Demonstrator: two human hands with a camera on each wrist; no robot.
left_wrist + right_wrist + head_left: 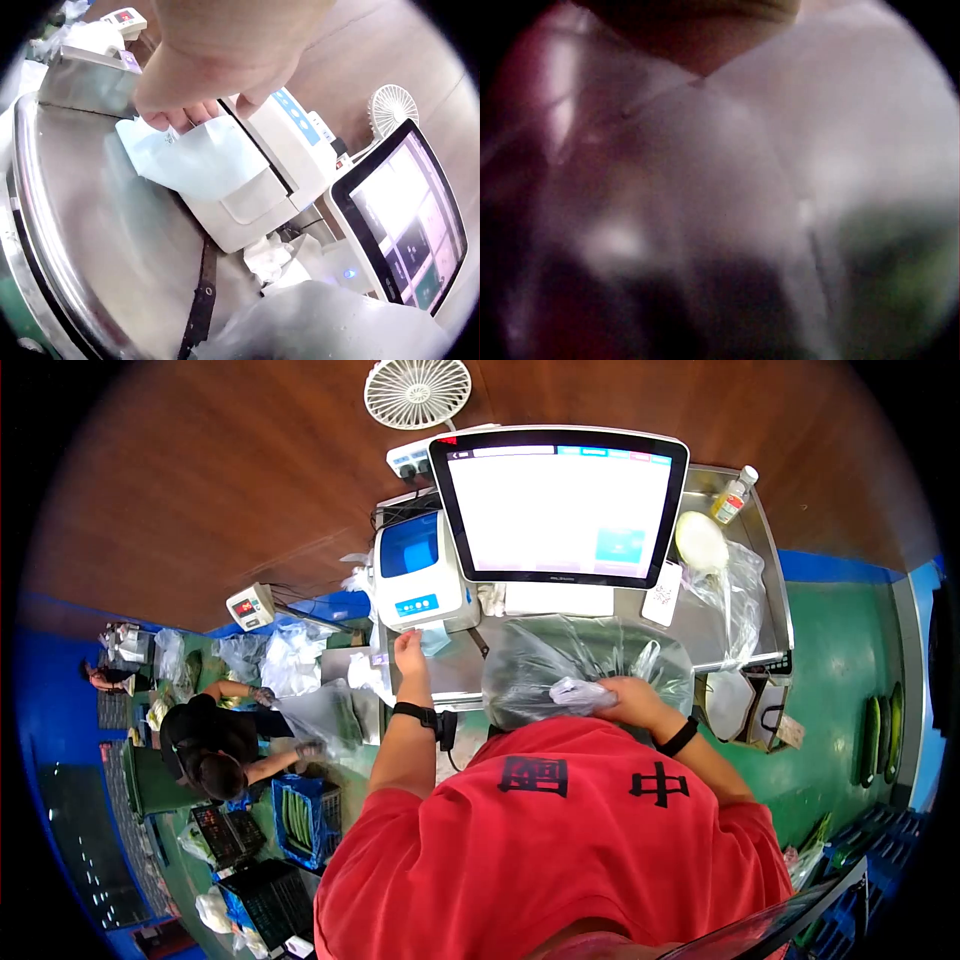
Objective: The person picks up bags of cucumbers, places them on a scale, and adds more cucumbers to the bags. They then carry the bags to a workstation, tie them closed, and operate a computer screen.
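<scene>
My left hand (pixel 408 652) is at the front of a white label printer (pixel 410 592) with a blue window. In the left wrist view, the fingers of that hand (pixel 217 75) curl at the upper edge of a pale blue label strip (pixel 199 161) that hangs from the printer's slot. My right hand (pixel 637 703) grips the bunched neck of a clear plastic bag (pixel 530 650) lying against the counter's front edge. Dark green shows through its film. The right wrist view is mostly filled by blurred plastic (pixel 727 172).
A lit touchscreen (pixel 560 510) stands behind the bag on a metal counter (pixel 97 217). To its right are a bottle (pixel 734 496), a pale round item (pixel 701 542) in plastic and a code card (pixel 662 594). Another person (pixel 205 745) handles a bag at left.
</scene>
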